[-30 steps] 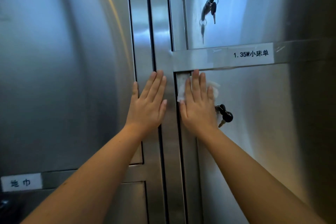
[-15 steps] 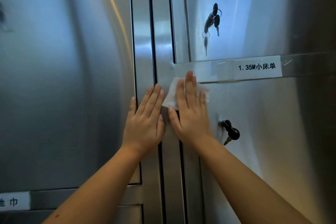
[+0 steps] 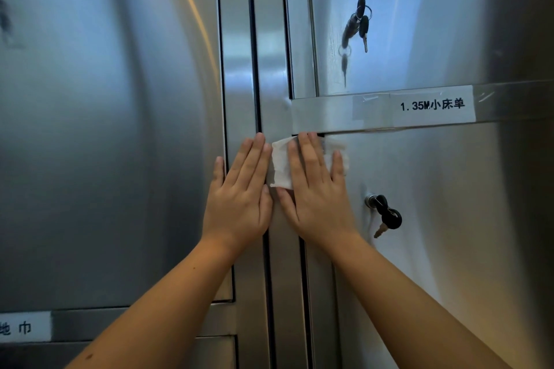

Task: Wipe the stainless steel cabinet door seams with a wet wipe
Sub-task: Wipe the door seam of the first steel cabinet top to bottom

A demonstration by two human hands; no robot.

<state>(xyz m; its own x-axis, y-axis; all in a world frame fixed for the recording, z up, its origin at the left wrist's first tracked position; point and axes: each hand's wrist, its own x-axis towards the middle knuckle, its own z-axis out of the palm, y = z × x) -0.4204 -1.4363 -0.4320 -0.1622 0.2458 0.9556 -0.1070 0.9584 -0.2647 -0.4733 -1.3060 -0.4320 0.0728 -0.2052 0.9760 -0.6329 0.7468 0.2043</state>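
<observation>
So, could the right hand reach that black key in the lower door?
Probably yes: the right hand presses the wet wipe flat just left of the key, and only bare steel door lies between them.

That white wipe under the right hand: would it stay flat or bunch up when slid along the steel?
Probably floppy: the wet wipe shows creases and a wavy edge beside the right hand. It likely slides easily, since the steel door looks smooth and glossy. It seems light: a flat hand alone pins it upright.
</observation>
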